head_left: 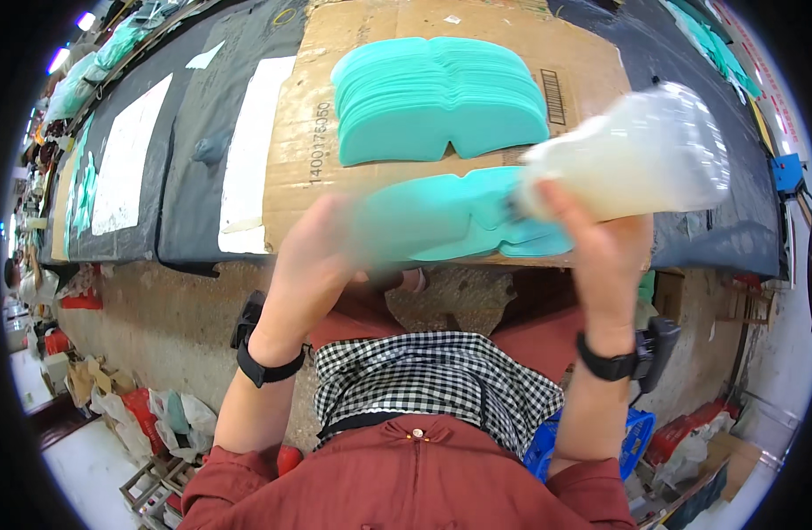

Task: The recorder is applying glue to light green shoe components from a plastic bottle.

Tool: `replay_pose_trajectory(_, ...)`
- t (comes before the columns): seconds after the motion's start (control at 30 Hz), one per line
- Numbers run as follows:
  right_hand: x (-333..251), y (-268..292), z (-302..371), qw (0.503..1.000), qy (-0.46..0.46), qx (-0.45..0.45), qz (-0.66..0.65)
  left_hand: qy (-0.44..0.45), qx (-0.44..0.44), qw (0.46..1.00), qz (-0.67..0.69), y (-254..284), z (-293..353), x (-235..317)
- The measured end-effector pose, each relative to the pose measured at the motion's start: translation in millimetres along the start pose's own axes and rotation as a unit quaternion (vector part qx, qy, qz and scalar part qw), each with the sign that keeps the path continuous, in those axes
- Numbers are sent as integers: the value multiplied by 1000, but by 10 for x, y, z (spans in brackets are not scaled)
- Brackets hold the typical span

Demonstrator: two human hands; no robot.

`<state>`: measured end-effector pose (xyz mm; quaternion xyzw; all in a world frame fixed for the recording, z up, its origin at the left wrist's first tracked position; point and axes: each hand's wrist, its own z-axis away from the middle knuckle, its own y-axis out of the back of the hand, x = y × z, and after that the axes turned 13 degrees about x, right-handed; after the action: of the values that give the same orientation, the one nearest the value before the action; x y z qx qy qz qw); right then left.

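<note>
My left hand (313, 243) is smeared by motion; its fingers close on the end of a teal, wing-shaped sheet piece (415, 221). My right hand (604, 252) is wrapped round a translucent whitish plastic bottle (631, 159). The bottle lies tilted, its narrow dark tip pointing left, over or against the teal; whether it touches cannot be made out. Under the held piece, more teal sheet (543, 240) shows at the table's near edge. Just beyond, a thick stack of notched teal pieces (441, 124) rests on a flattened cardboard sheet (304, 150).
Dark sheeting (189, 168) covers the table, with white paper sheets (132, 159) on the left. More teal pieces (83, 199) lie at the far left. Below are a checked cloth (423, 375) on my lap, a blue basket (635, 437) at right and plastic bags (172, 415) at left.
</note>
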<state>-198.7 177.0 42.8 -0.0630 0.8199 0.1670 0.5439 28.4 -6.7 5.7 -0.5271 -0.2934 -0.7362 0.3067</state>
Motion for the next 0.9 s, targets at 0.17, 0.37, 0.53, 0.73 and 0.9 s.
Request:
replay_pose_trajectory(0.17, 255, 380, -318, 997, 1, 62, 45, -6, -32, 999, 44, -4, -31, -46)
replay_pose_trajectory(0.37, -88, -161, -1, 998, 45, -12, 49, -32, -41, 999, -11, 121, -20, 125)
replay_pose_trajectory(0.53, -179, -589, 305, 996, 8, -75, -39, 152, 6, 970, 191, 51, 11, 156)
replay_pose_trajectory(0.73, -300, -894, 485, 969, -35, -137, -201, 143, 41, 967, 206, -58, 55, 231)
replay_pose_trajectory(0.9, -161, -910, 250, 991, 46, -107, -66, 111, -110, 951, 267, 116, 45, 48)
